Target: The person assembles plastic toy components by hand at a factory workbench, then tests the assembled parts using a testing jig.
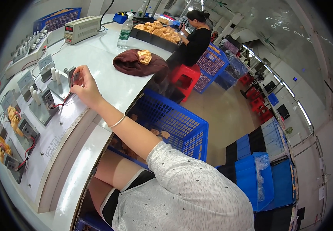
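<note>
My right hand (86, 85), with a bangle on its wrist, reaches across the white table to a row of test fixtures. Its fingers and thumb are closed round a dark contact block (72, 76) with red and black wires. Beside it two white posts (57, 77) rise from a metal fixture plate (60, 91). Nearer me, a similar block (48, 99) stands by another pair of posts. Yellow-orange parts (14, 120) sit on the two fixtures at the left, each next to its own dark block (28, 130). My left hand is out of the picture.
A brown cloth (126, 63) with one yellow-orange part (144, 57) lies at the table edge. Behind stand a power supply (82, 29) and water bottle (125, 31). A blue basket (182, 123) is under my arm. A co-worker (195, 43) sits beside a parts tray (145, 36).
</note>
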The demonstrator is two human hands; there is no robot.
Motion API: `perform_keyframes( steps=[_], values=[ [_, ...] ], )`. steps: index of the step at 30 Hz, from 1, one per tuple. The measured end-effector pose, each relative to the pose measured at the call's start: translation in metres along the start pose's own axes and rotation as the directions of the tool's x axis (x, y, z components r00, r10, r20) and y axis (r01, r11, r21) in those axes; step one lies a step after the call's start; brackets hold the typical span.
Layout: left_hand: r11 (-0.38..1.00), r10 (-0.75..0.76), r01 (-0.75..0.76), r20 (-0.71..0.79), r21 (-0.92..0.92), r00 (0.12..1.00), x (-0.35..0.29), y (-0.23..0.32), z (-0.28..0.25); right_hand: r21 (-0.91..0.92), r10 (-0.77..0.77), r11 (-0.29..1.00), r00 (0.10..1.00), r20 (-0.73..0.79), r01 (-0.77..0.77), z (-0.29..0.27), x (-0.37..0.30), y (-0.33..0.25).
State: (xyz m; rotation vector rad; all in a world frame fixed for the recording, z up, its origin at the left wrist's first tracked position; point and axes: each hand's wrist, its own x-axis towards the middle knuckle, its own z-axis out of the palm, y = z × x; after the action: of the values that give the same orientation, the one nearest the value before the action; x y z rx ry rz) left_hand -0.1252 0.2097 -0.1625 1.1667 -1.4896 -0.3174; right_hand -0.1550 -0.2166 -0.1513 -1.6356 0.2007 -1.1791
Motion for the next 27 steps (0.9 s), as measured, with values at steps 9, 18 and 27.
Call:
perform_keyframes(
  steps=[9,18,27],
  values=[
    [1.0,0.002,-0.004,-0.059,-0.024,0.998,0.026,-0.012,0.025,0.019,-0.008,1.0,1.0,-0.011,0.008,0.0,-0.002,0.0],
    [0.999,-0.001,-0.002,-0.088,-0.037,0.996,0.069,-0.028,0.051,0.001,0.01,1.0,1.0,0.022,-0.01,-0.003,-0.006,-0.007],
    [0.997,0.004,-0.013,-0.108,-0.082,0.994,0.119,-0.056,0.066,0.001,0.01,1.0,0.999,0.048,-0.01,-0.003,-0.009,-0.009]
  ],
)
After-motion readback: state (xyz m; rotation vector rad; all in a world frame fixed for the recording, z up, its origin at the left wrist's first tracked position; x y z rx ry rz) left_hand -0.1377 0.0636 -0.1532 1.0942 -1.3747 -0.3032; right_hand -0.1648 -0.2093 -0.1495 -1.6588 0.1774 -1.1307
